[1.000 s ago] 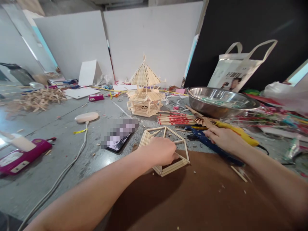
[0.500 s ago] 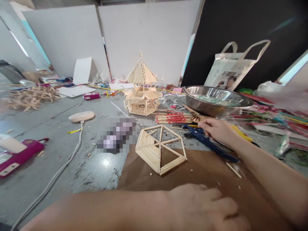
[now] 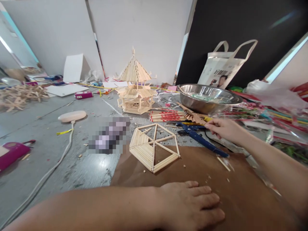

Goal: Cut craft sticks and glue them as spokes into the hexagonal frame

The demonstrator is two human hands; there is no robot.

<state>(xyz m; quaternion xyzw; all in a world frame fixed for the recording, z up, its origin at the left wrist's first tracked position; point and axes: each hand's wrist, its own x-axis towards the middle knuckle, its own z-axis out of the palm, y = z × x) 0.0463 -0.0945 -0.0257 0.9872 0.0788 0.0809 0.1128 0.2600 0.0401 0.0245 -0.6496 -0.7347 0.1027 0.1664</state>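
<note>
My left hand (image 3: 190,203) lies palm down on a sheet of brown paper (image 3: 134,175), its fingers stretched and slightly apart. Beyond it, partly on the paper, sits a hexagonal frame of pale wooden sticks (image 3: 154,146) with spokes; its left sections are filled with sticks laid side by side. My right hand (image 3: 220,130) is reached forward with bent fingers closed together, beside a blue-handled tool (image 3: 201,139). A bit of yellow (image 3: 207,119) shows at its fingertips; what they hold, if anything, I cannot make out. Close by is a brown pleated piece of paper (image 3: 194,117).
A stick-built pagoda model (image 3: 136,83) stands behind the frame, near red-marked stick bundles (image 3: 167,115). A steel basin (image 3: 209,98) and white bag (image 3: 218,69) are at the back right. A white cable (image 3: 64,155) runs along the left, with a magenta power strip (image 3: 14,154).
My left hand has shifted leftward and now rests flat, its fingers clearer. My right hand has drawn off the blue-handled tool, exposing more of it. The view has turned slightly right.
</note>
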